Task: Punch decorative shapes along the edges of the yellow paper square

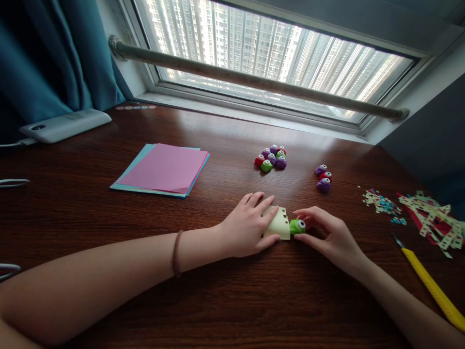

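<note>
Left hand (250, 225) presses flat on small pale-yellow paper strip (278, 224) at desk (232, 300) centre. Right hand (327, 232) pinches green craft punch (298, 226) at strip's right edge. Few star holes along top edge; rest of strip unpunched, so likely early stage.

The person's left hand (247, 225) lay over the left part of the pale yellow paper strip (279, 224), so that end was hidden. The fingers of the right hand (330, 235) covered the far side of the small green paper punch (298, 226), and whether the strip sat inside its slot could not be told. The punched shapes along the strip's top edge were too small to name. The yellow-handled craft knife (432, 283) ran out of the right edge. The confetti-like paper scraps (383, 203) were too small to make out singly.
</note>
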`<act>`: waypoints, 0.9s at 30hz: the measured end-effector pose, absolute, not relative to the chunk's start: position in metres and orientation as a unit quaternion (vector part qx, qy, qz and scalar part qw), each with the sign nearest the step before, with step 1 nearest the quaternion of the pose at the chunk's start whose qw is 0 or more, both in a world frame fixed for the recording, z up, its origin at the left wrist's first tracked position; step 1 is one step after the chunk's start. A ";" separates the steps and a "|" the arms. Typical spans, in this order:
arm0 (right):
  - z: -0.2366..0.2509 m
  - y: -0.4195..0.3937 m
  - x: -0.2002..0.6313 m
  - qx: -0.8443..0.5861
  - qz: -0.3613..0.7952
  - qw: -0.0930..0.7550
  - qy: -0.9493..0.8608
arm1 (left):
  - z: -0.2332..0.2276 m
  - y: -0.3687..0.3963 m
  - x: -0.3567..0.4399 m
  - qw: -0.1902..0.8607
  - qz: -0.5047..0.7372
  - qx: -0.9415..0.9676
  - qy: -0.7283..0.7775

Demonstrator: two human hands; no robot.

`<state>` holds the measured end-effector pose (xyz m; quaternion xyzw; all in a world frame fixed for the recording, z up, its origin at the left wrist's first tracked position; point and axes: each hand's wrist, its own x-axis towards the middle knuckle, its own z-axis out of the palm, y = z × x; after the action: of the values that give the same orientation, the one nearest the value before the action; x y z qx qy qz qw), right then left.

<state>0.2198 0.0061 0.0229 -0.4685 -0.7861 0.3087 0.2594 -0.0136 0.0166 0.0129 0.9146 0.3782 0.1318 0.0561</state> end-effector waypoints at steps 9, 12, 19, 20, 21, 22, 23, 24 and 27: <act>0.021 0.003 0.216 -0.458 0.261 0.258 -0.810 | 0.011 0.016 -0.013 0.058 0.136 0.913 0.379; 0.023 0.002 0.216 -0.451 0.246 0.255 -0.819 | 0.011 0.016 -0.013 0.058 0.133 0.912 0.383; 0.025 0.002 0.217 -0.460 0.262 0.257 -0.809 | 0.010 0.017 -0.014 0.063 0.137 0.911 0.384; 0.024 0.002 0.217 -0.461 0.259 0.260 -0.808 | 0.010 0.017 -0.014 0.064 0.138 0.911 0.383; 0.023 0.002 0.216 -0.463 0.255 0.263 -0.807 | 0.010 0.017 -0.014 0.064 0.140 0.911 0.383; 0.022 0.001 0.215 -0.464 0.251 0.267 -0.807 | 0.010 0.017 -0.014 0.064 0.140 0.911 0.383; 0.021 0.001 0.214 -0.464 0.248 0.269 -0.807 | 0.011 0.017 -0.014 0.064 0.141 0.911 0.382; 0.021 0.001 0.214 -0.462 0.248 0.271 -0.807 | 0.011 0.017 -0.014 0.064 0.141 0.911 0.382; 0.020 0.000 0.214 -0.451 0.261 0.270 -0.810 | 0.010 0.017 -0.014 0.064 0.142 0.911 0.382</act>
<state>0.2136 -0.0002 0.0199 -0.4512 -0.8096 0.2609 0.2700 -0.0136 0.0170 0.0104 0.9110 0.3820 0.1420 0.0636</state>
